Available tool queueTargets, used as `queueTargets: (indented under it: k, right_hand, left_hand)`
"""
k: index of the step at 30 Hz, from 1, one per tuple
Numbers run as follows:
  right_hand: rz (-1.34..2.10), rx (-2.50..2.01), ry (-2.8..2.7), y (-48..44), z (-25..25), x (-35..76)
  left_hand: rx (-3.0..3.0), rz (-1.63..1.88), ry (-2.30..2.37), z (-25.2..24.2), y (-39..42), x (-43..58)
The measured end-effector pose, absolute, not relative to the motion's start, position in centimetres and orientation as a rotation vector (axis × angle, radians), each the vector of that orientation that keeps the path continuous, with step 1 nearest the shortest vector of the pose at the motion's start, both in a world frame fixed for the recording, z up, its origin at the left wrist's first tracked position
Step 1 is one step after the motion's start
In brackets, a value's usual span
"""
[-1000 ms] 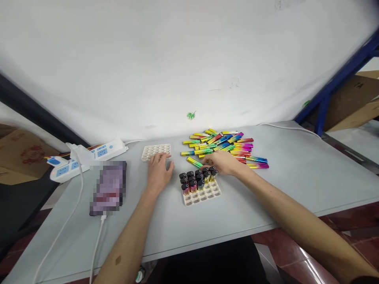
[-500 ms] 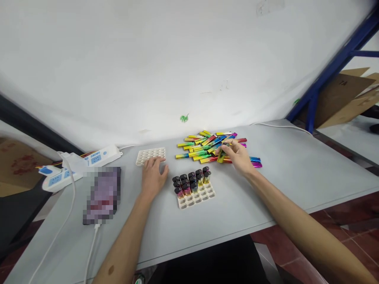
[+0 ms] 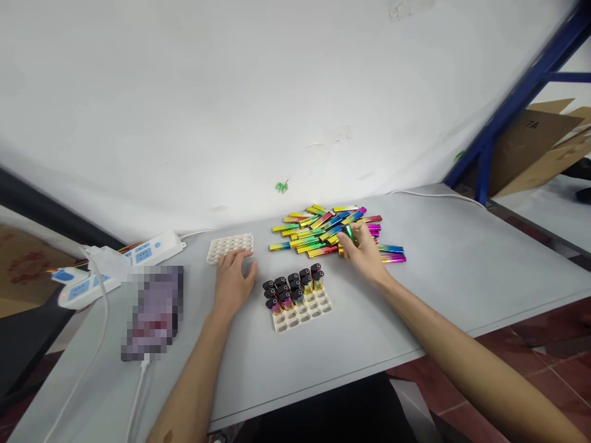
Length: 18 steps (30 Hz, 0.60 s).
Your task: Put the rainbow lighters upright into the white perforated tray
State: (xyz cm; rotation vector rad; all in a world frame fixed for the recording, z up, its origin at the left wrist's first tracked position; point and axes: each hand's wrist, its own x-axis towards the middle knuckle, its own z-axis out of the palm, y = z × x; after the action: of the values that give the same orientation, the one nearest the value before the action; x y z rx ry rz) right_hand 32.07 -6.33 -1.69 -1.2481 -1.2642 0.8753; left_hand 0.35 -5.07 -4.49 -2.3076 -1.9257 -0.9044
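Note:
My right hand (image 3: 362,249) is closed round one rainbow-coloured stick (image 3: 347,234), held at the near edge of the pile of rainbow sticks (image 3: 323,227) on the grey table (image 3: 438,271). In front of the pile lies a cream tray (image 3: 302,311) with holes. Several black-capped sticks (image 3: 292,286) stand upright in its far rows. My left hand (image 3: 233,280) lies flat on the table, fingers spread, left of that tray. Its fingertips are just short of a second, bare cream tray (image 3: 228,245).
A blurred phone (image 3: 152,311) with a white cable lies at the left. White and blue power strips (image 3: 115,261) sit at the table's far left edge. A white wall stands behind. A blue rack post (image 3: 512,111) and cardboard boxes (image 3: 540,144) are at the right.
My right hand left the filled tray, reached into the pile and now holds one stick lifted at the pile's near edge. My left hand stayed flat on the table.

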Motion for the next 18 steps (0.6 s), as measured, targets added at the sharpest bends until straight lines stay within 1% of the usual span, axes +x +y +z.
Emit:
queueTargets:
  k: [2,4,12,15,18]
  right_hand:
    - [0.806,-1.232,-1.345,-6.57,-1.63,31.86]
    - [0.823,-1.2,-1.372,-6.8,-1.36,31.6]
    - [1.349,-1.125,-0.992,-6.65,-0.84,31.62]
    - [1.458,-1.071,-0.895,-6.49,-0.82,31.81]
    - [1.486,-1.033,-0.858,-6.46,-0.71,31.85]
  left_hand:
    - [-2.307,-0.908,-1.925,-4.46,-5.09,0.34]
    - [-2.31,-0.911,-1.921,-4.46,-5.1,0.33]
    - [-2.32,-0.91,-1.917,-4.55,-5.1,0.23]
    - [-2.321,-0.912,-1.921,-4.55,-5.1,0.21]
    - [-2.324,-0.915,-1.92,-4.54,-5.12,0.19]
